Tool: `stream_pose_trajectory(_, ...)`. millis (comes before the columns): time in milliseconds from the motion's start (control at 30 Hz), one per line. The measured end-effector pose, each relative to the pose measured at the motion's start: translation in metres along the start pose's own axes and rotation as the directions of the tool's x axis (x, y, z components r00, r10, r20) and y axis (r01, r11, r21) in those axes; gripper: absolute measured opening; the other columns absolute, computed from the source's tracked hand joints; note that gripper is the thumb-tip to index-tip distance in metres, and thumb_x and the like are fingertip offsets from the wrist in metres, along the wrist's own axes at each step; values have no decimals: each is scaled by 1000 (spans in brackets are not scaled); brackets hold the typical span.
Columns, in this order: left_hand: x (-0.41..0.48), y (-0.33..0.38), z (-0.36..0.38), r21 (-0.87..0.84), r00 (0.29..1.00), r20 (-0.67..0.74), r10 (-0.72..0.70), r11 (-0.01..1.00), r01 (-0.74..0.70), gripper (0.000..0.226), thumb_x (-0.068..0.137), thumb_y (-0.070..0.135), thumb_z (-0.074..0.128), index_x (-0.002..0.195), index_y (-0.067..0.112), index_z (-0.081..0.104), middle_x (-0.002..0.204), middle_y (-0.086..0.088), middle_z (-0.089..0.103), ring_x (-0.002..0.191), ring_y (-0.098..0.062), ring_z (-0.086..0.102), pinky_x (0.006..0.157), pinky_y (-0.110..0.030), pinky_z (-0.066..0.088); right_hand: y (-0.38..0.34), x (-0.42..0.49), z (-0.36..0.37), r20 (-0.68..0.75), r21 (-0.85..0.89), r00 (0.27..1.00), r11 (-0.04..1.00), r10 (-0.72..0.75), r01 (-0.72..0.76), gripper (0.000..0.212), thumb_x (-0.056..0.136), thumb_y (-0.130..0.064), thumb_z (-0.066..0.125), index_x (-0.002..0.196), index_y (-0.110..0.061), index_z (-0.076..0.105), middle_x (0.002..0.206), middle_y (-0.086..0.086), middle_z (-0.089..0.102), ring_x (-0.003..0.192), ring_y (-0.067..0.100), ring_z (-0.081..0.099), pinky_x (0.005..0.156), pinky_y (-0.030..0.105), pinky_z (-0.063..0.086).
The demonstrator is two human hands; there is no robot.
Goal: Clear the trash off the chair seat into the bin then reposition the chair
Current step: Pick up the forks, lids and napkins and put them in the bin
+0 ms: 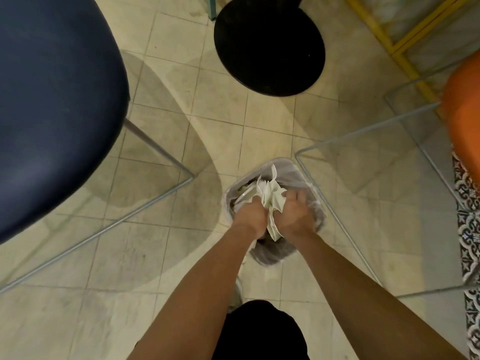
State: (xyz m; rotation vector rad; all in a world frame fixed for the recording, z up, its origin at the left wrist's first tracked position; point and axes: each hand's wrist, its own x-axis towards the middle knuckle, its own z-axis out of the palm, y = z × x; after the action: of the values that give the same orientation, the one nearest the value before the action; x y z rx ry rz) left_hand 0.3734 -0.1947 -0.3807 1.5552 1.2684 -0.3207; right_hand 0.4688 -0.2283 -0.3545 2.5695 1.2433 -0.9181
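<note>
A dark blue chair seat (52, 105) fills the upper left, and its thin wire legs (155, 146) slant down across the floor. An orange chair seat (465, 113) shows at the right edge, and its wire frame (337, 203) runs just beside the bin. A round black pedestal base (270, 45) lies beyond the bin, with a yellow frame (405, 55) at the upper right. The floor (181, 255) is pale square tile, with a patterned strip (470, 229) along the right edge. The bin (298, 172), lined with a clear bag, stands between the two chairs' frames. We hold a wad of crumpled white paper (270, 196) directly over the bin's mouth, with our left hand (250, 216) and right hand (296, 214) curled round it from either side
</note>
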Motion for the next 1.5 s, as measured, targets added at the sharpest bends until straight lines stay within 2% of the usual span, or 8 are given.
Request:
stream_pose_trajectory(167,18,-2,11,-44,1000,-25,-12,999,11,26,99,20,35,123,9,42,119,-14,57,97,-23,51,79,-29,37,9,8,17,47,101,999,995,-7,2,56,85,-21,63,132,-8,36,131,13,33,116,32,47,98,41,44)
stream_pose_trajectory(367,24,4,17,1,998,-16,-55,999,55,35,96,17,41,129,5,36,125,-15,52,115,-30,51,90,-33,40,23,14,27,181,171,983,985,-37,5,77,77,-18,73,140,-13,29,138,10,26,123,29,43,103,33,40)
stream_pose_trajectory(500,24,6,16,75,998,-13,-61,995,61,37,97,25,41,129,6,38,127,-11,54,118,-26,51,94,-32,36,26,16,25,257,199,965,980,-50,-2,81,73,-11,72,142,-14,29,137,8,25,126,27,41,103,31,40)
stream_pose_trajectory(600,20,7,9,106,997,-76,-25,994,33,33,94,25,48,122,7,47,118,-12,60,112,-28,56,92,-35,42,23,16,22,251,163,967,987,-39,-3,84,74,-16,70,145,-16,26,138,7,26,129,27,37,106,34,38)
stream_pose_trajectory(833,-15,8,-15,50,981,-192,40,998,-31,42,90,24,56,128,9,50,115,-13,65,112,-28,58,90,-33,46,12,-1,-2,224,167,975,985,5,-44,79,77,-27,68,145,-14,29,145,6,25,135,27,32,110,41,34)
stream_pose_trajectory(1067,-70,19,-49,19,952,-301,52,999,-48,47,87,32,59,131,22,48,122,-4,61,114,-24,55,89,-35,48,-8,-39,-43,139,207,988,978,-64,34,59,81,-27,65,134,-16,44,141,5,35,134,23,32,111,37,31)
stream_pose_trajectory(1367,-166,41,-117,-56,894,-449,10,998,-39,45,87,43,58,126,22,50,120,-5,62,111,-25,57,88,-36,48,-66,-103,-121,90,221,978,961,-190,167,60,80,-34,67,132,-13,44,135,7,43,129,25,41,107,40,36)
stream_pose_trajectory(1500,-201,44,-152,-56,850,-526,9,997,-44,48,87,44,58,128,22,48,121,-4,61,113,-23,55,88,-35,46,-99,-120,-153,104,216,959,947,-265,239,57,83,-34,64,132,-14,43,134,5,41,131,22,36,108,38,35)
